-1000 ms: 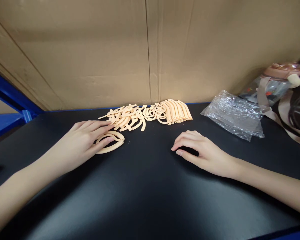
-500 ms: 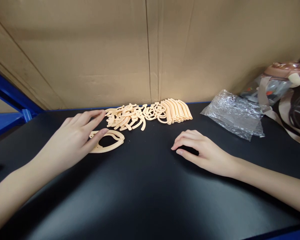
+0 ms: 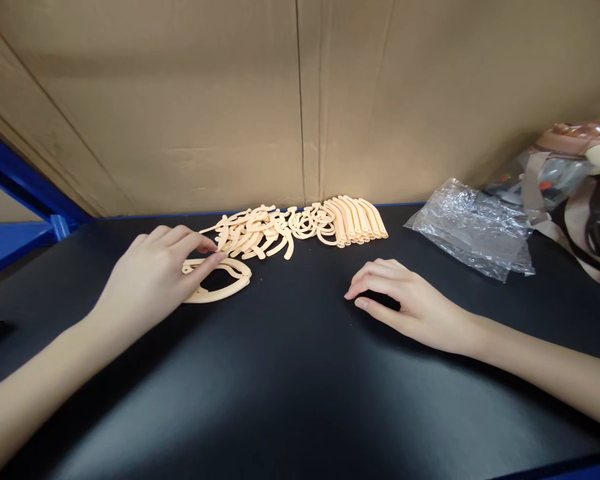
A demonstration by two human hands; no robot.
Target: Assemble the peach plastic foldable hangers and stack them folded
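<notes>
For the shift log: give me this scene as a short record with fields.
surface: black table top
backdrop: brown cardboard wall
left hand: fingers resting on a small stack of peach curved plastic pieces
right hand: curled, fingertips on the table, holding nothing
main pile: many more peach pieces, against the cardboard
far right: crumpled clear plastic bag; beyond it a bottle with a pink lid

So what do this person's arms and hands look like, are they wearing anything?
Nothing is worn: the left hand and right hand are bare, with no gloves, rings or watch in view. Both forearms are uncovered as far as the picture's edges, with no sleeves showing. The fingers are slim, with short, plain nails.
</notes>
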